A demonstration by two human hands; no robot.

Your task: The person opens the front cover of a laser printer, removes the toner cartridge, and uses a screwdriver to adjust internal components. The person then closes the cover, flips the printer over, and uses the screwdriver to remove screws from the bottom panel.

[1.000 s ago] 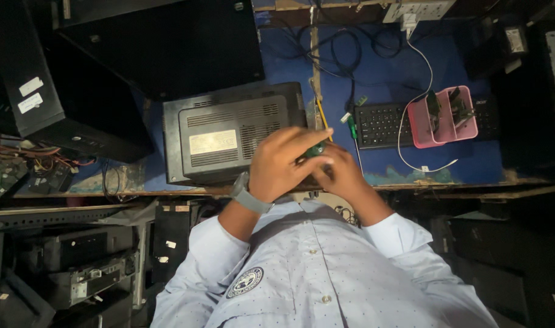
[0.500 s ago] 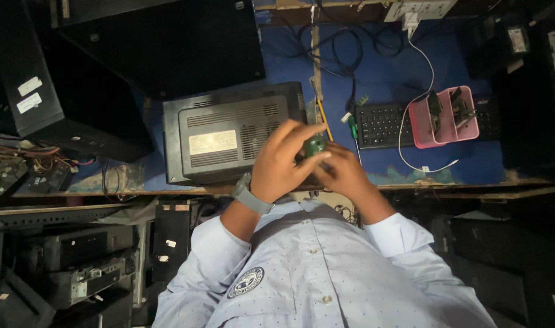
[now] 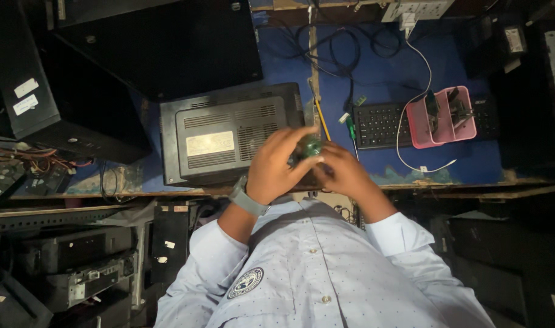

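The left hand (image 3: 276, 163) and the right hand (image 3: 345, 171) meet over the front edge of the blue desk (image 3: 459, 159), and together they hold a small green part (image 3: 309, 146) between the fingertips. The fingers of both hands are curled around it, half closed; the part sits just in front of the black box (image 3: 229, 136) with vent slots. What kind of part it is, I cannot tell. To the right, a pink tray (image 3: 418, 130) lies on the keyboard (image 3: 380, 124) and holds some dark tools standing in its two compartments. A green screwdriver (image 3: 349, 126) lies near the keyboard. Compared with half a second ago, the left fingers are spread a little more over the part, and the hands stay at the same place.
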